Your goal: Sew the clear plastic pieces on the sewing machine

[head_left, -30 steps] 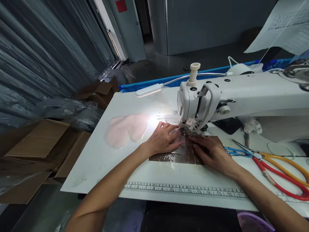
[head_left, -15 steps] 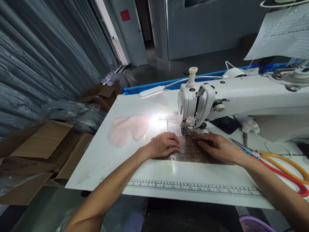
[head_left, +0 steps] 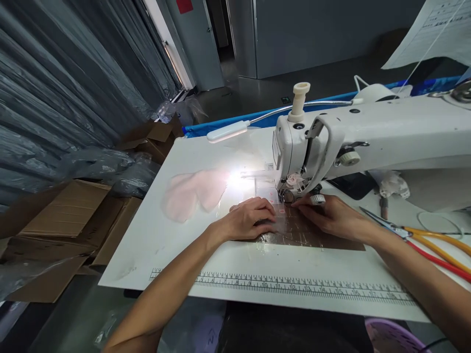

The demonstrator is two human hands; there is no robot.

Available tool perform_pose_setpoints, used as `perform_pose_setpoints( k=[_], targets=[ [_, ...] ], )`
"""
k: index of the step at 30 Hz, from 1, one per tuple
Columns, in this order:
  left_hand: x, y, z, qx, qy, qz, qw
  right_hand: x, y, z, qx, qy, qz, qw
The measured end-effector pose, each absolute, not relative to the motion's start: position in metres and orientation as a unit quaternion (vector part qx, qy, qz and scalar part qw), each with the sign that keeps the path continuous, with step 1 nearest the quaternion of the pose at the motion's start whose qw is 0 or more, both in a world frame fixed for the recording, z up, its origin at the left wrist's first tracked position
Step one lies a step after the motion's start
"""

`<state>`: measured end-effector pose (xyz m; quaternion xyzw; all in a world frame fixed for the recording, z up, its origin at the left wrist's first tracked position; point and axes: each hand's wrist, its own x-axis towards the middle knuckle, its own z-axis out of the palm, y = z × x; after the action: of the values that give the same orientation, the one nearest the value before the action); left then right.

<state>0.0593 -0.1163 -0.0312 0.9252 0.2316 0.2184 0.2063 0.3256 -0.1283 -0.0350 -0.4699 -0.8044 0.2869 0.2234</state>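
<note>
Meanwhile both hands [head_left: 290, 218] have edged the brown piece [head_left: 312, 235] rightward.

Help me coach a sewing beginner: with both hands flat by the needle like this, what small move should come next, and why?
Probably ease the clear sheet a little further under the presser foot. The left hand and right hand both press it flat on the brown patch, on either side of the foot, with the right fingertips close to it, so keep them clear of the needle.

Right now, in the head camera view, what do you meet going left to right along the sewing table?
Cardboard boxes → pink fabric piece → left hand → right hand → scissors.
</note>
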Motion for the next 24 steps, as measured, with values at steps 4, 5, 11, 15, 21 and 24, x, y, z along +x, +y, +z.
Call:
perform_pose_setpoints(
  k=[4, 5, 11, 15, 21, 24],
  targets=[
    [0.062, -0.116, -0.035, 0.917, 0.246, 0.227, 0.217, 0.321, -0.136, -0.037, -0.474, -0.8, 0.29, 0.227],
    [0.062, -0.116, -0.035, 0.915, 0.247, 0.232, 0.218, 0.319, -0.139, -0.037, -0.472, -0.806, 0.275, 0.23],
    [0.065, -0.118, -0.04, 0.9, 0.275, 0.299, 0.156, 0.318, -0.142, -0.04, -0.461, -0.827, 0.228, 0.229],
    [0.069, -0.122, -0.044, 0.903, 0.283, 0.311, 0.083, 0.322, -0.137, -0.045, -0.451, -0.83, 0.209, 0.253],
    [0.074, -0.126, -0.048, 0.932, 0.252, 0.259, 0.01, 0.322, -0.135, -0.048, -0.466, -0.823, 0.156, 0.285],
    [0.072, -0.128, -0.048, 0.944, 0.23, 0.236, 0.002, 0.32, -0.139, -0.05, -0.462, -0.834, 0.154, 0.261]
  ],
)
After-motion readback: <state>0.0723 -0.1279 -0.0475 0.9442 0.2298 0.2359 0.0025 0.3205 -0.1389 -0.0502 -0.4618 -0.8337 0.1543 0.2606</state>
